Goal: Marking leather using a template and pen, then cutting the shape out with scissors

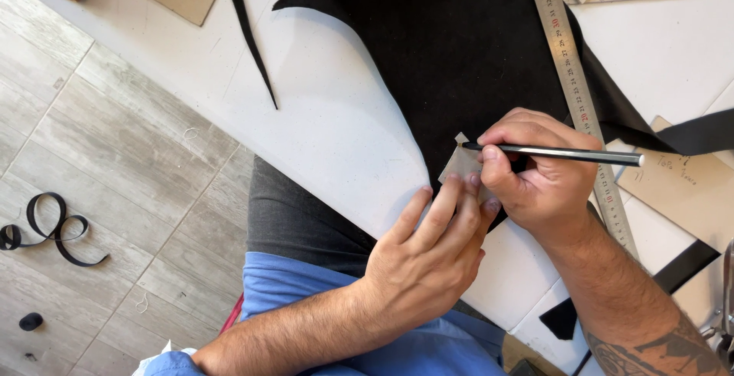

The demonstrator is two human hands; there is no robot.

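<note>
- White worktable (336,139) is seen from above, with grey wood-look floor tiles (115,154) at the left, where a curl of black strap (46,231) lies.
- A large sheet of black material, probably leather or felt (459,39), is spread on the table, and a long metal ruler (573,85) is laid across it.
- A small pale cardboard template (461,163) is placed on the black sheet, near its lower edge.
- The template is pressed flat by the extended fingers of the left hand (428,253), which is open and grips nothing.
- A slim silver marking pen (558,153) is gripped by the closed right hand (539,173), with its tip at the upper edge of the template.
- The template is judged light, thin and fairly stiff; it is likely to slide on the sheet, so it is best held from above by flat fingertips near its edge.
- The black sheet looks soft and flexible, with a matte surface and irregularly cut borders.
- Other cardboard pieces (680,177) are seen at the right.
</note>
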